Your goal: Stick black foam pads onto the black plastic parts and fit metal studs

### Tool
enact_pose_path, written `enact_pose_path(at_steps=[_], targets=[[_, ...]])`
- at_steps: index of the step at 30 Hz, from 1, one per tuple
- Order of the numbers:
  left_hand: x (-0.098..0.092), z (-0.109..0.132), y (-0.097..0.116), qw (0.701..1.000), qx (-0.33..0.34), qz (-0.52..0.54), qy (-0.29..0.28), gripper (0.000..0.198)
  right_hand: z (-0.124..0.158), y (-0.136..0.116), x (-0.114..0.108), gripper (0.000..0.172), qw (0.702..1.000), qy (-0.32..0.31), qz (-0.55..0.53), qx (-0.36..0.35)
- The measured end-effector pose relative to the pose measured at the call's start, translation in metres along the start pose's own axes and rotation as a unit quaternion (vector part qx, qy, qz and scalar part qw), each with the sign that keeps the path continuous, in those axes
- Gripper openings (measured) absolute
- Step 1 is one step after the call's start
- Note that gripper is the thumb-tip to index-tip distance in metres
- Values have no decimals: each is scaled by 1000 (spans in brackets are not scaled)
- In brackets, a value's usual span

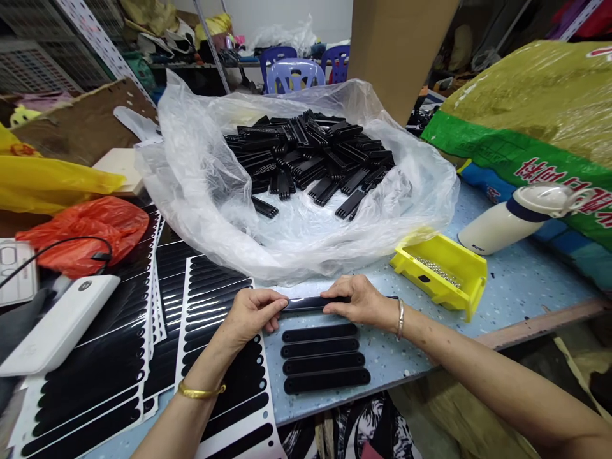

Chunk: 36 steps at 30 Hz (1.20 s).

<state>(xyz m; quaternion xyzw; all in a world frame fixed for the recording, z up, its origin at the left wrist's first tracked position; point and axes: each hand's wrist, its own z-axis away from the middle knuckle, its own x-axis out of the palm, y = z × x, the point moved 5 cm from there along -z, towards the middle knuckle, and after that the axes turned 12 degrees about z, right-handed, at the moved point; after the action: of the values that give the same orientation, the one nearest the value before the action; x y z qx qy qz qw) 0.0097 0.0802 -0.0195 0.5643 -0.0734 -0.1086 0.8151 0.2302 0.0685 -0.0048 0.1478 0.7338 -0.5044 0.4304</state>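
Left hand (253,313) and right hand (357,301) pinch opposite ends of black rubber strip (310,304), fingers pressed together, over speckled blue table (516,287). Four matching strips (325,359) lie side by side just nearer.

The left hand (253,313) and right hand (358,301) cover most of a black strip (306,304). Silver bits (437,271) in a yellow bin (425,280) are too small to identify. A white sheet (184,357) runs off the near edge.
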Motion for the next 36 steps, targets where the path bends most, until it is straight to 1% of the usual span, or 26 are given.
enact_pose_path(at_steps=[4, 6, 7, 9, 11, 12, 13, 15, 16, 18, 19, 21, 22, 23, 25, 27, 29, 31, 33, 36], targets=[[0, -1, -1, 1000, -4, -2, -3, 26, 2, 0, -2, 23, 1000, 2, -2, 28], [0, -2, -2, 1000, -2, -2, -5, 27, 6, 0, -10, 25, 999, 15, 3, 51], [0, -2, -3, 1000, -1, -3, -5, 27, 8, 1, -16, 27, 998, 29, 4, 63], [1, -2, -2, 1000, 0, -3, -2, 27, 15, 5, -33, 29, 993, 75, 4, 96], [1, -2, -1, 1000, -1, -5, 5, 27, 24, 10, -48, 22, 982, 130, 20, 138], [2, -1, 0, 1000, -2, -5, 8, 27, 28, 11, -51, 21, 975, 149, 35, 160], [3, -1, 1, 1000, -2, -6, 10, 26, 30, 12, -52, 28, 970, 157, 53, 179], [4, 0, 4, 1000, -3, -11, 10, 26, 31, 8, -42, 44, 965, 140, 89, 201], [5, 0, 4, 1000, -2, -16, 7, 26, 29, 4, -33, 47, 966, 121, 108, 203], [7, 1, 6, 999, 3, -32, 2, 26, 23, -5, -16, 43, 961, 97, 163, 202], [8, 2, 6, 999, 7, -43, 0, 26, 19, -10, -9, 45, 956, 86, 194, 202], [8, 4, 6, 998, 16, -62, 1, 25, 12, -15, 0, 50, 946, 67, 234, 212], [8, 4, 6, 997, 21, -68, 4, 25, 9, -14, 2, 50, 944, 60, 233, 225], [7, 5, 6, 997, 26, -71, 8, 25, 7, -12, 2, 48, 945, 57, 216, 239], [7, 7, 6, 997, 30, -75, 14, 26, 6, -5, 1, 39, 954, 55, 142, 259], [6, 8, 6, 997, 27, -78, 12, 27, 8, 2, 2, 26, 961, 48, 34, 271], [6, 7, 6, 996, 22, -87, 5, 28, 11, 8, 5, 20, 954, 29, -76, 289], [5, 7, 6, 994, 19, -104, -3, 28, 15, 10, 8, 20, 939, 12, -150, 309], [4, 7, 9, 990, 28, -138, -15, 27, 18, 12, 7, 21, 931, -4, -179, 318], [5, 9, 21, 970, 86, -224, -33, 26, 23, 15, 2, 25, 921, -11, -211, 327]])
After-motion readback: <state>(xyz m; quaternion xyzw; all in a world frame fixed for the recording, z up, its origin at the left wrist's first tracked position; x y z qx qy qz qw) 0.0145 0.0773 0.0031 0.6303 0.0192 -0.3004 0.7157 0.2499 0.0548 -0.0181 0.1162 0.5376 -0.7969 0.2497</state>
